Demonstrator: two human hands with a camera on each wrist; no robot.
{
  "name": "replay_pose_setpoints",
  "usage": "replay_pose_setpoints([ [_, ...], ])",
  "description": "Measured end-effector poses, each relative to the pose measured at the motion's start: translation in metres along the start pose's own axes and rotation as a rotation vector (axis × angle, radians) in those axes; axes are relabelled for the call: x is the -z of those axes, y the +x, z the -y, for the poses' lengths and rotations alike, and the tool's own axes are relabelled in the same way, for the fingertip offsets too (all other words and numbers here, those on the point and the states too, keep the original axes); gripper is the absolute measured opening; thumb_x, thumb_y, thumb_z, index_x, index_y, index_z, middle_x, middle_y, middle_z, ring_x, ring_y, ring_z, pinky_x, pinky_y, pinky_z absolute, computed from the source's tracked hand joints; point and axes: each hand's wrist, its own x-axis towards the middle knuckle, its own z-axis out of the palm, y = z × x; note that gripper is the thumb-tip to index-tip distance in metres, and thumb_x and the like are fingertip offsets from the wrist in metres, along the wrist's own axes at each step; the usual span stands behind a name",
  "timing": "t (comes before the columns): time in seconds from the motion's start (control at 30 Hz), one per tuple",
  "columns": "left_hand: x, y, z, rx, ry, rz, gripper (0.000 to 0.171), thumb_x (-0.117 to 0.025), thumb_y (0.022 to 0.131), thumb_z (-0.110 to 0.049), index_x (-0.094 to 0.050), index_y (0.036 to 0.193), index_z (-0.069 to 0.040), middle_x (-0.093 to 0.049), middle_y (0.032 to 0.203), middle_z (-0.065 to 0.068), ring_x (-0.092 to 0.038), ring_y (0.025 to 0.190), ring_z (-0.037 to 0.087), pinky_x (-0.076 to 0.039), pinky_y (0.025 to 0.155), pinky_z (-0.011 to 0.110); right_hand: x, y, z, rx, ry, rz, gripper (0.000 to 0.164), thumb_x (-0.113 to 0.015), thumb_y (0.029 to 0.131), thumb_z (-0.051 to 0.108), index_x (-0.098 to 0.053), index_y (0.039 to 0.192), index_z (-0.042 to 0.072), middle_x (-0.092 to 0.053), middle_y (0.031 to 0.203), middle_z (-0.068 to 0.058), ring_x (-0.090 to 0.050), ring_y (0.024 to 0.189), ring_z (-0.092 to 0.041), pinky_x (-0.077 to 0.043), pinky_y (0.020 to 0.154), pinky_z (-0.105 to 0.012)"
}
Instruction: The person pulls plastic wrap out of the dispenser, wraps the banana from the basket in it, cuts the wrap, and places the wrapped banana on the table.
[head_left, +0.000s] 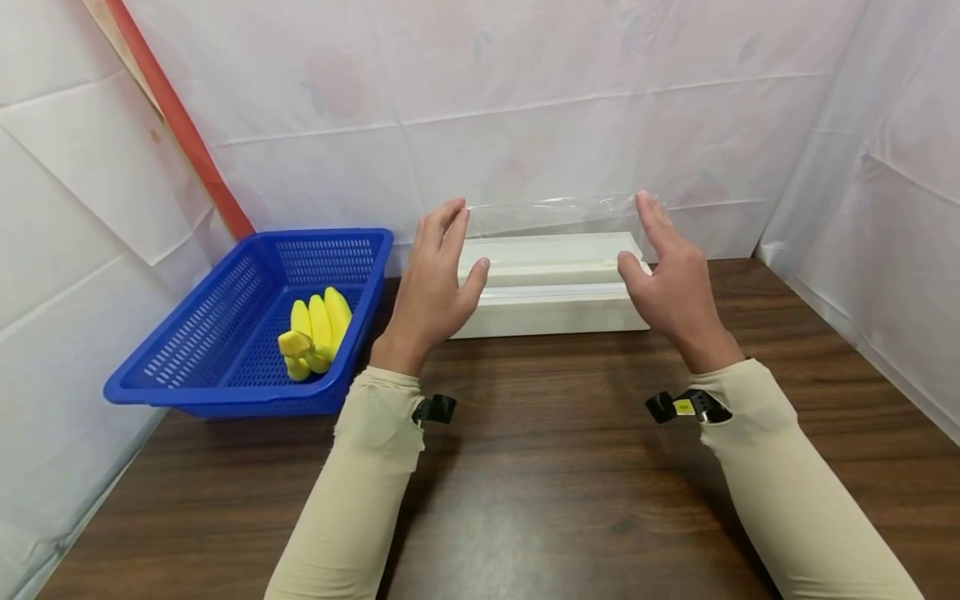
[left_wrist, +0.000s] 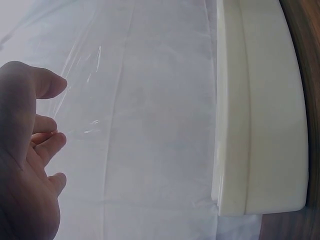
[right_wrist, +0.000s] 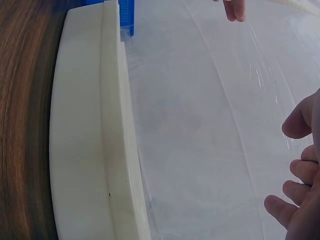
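A thin clear sheet of plastic wrap [head_left: 551, 210] stretches between my two hands, above and behind a long white plastic-wrap dispenser [head_left: 555, 317]. My left hand [head_left: 435, 279] holds the sheet's left end at its fingers, its thumb apart in the head view. At the other end, my right hand [head_left: 675, 279] holds the wrap near its fingertips. In the left wrist view, shiny creases in the film run to the fingers [left_wrist: 50, 145]. The right wrist view shows several curled fingers [right_wrist: 302, 172] beside the film. Exact contact points are hard to see through the transparent sheet.
A blue plastic basket [head_left: 225, 392] stands left of the dispenser with a bunch of yellow bananas [head_left: 318, 325] inside. White patterned sheeting [head_left: 525, 100] rises behind the dark wooden table [head_left: 540, 483]. An orange-red strip [head_left: 180, 125] slants down behind the basket.
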Motion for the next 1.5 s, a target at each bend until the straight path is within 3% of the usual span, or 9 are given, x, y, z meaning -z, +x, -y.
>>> replay_pose_setpoints([
  [0.17,0.001,0.001,-0.001,-0.005,0.007,-0.006,0.059,-0.061,0.098,-0.017,-0.041,0.148,0.007,-0.035,0.155,0.017,-0.032,0.143,0.028,-0.025,0.117,0.039,0.001,0.001,0.001,0.007,0.0,-0.002,0.062,-0.053,0.096,0.018,-0.037,0.155,0.014,-0.034,0.157,0.006,-0.026,0.144,-0.005,-0.034,0.113,-0.039],
  [0.33,0.002,0.0,0.0,-0.011,0.013,-0.008,0.058,-0.061,0.097,-0.015,-0.042,0.147,0.008,-0.035,0.155,0.018,-0.033,0.143,0.029,-0.021,0.119,0.04,0.002,0.0,0.002,0.019,-0.002,0.002,0.062,-0.054,0.096,0.018,-0.036,0.155,0.012,-0.034,0.157,0.003,-0.025,0.145,-0.007,-0.024,0.117,-0.032],
  [0.7,0.003,0.002,-0.004,-0.034,0.012,-0.028,0.057,-0.061,0.097,-0.016,-0.044,0.146,0.008,-0.037,0.154,0.017,-0.033,0.143,0.029,-0.01,0.121,0.042,0.006,0.0,0.004,-0.006,0.013,0.002,0.063,-0.055,0.096,0.018,-0.034,0.156,0.016,-0.031,0.158,0.005,-0.024,0.145,-0.005,-0.022,0.117,-0.028],
  [1.5,0.01,0.005,-0.01,-0.078,0.026,-0.067,0.056,-0.06,0.096,-0.013,-0.045,0.144,0.011,-0.038,0.152,0.021,-0.035,0.141,0.032,-0.01,0.121,0.044,0.012,0.002,0.012,0.016,0.025,-0.026,0.063,-0.057,0.096,0.018,-0.036,0.155,0.017,-0.033,0.157,0.007,-0.025,0.144,-0.004,-0.023,0.116,-0.027],
])
